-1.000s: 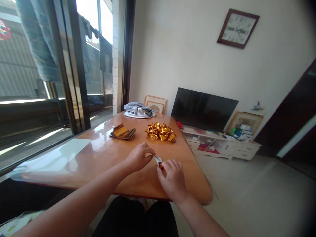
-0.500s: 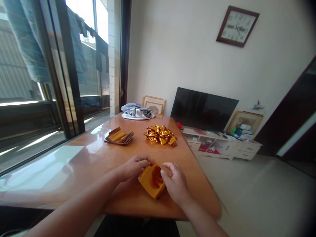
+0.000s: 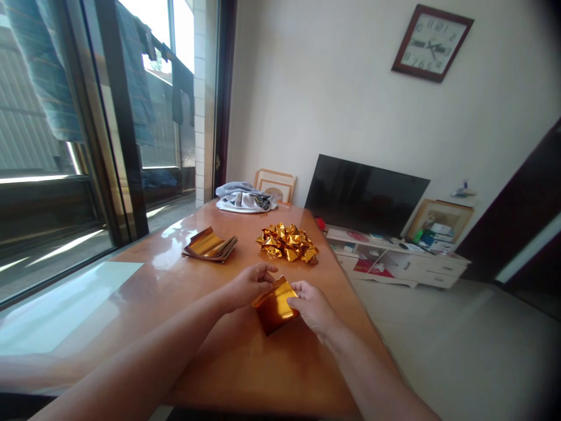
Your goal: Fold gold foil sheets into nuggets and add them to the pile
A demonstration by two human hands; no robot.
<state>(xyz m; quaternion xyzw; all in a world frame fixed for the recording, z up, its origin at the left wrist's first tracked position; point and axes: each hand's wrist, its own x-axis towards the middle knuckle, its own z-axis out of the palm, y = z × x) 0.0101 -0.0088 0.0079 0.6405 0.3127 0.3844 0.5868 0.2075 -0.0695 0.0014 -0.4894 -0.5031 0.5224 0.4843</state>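
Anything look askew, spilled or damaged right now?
Slightly: the stack of gold sheets on the table sits uneven, its top sheet curled up. No spill shows, and the held sheet looks untorn. The wall clock looks tilted, possibly just camera angle.

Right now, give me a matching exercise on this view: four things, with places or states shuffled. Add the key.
Things
1. gold foil sheet
2. gold foil stack
3. gold foil heap
4. wall clock

Places and states
A. spiky and many-pointed, on the table
B. in a reddish-brown frame, high at the picture's right
C. gripped by the right hand
D. in layers on the table, top piece bent upward

Pairs: 1-C, 2-D, 3-A, 4-B
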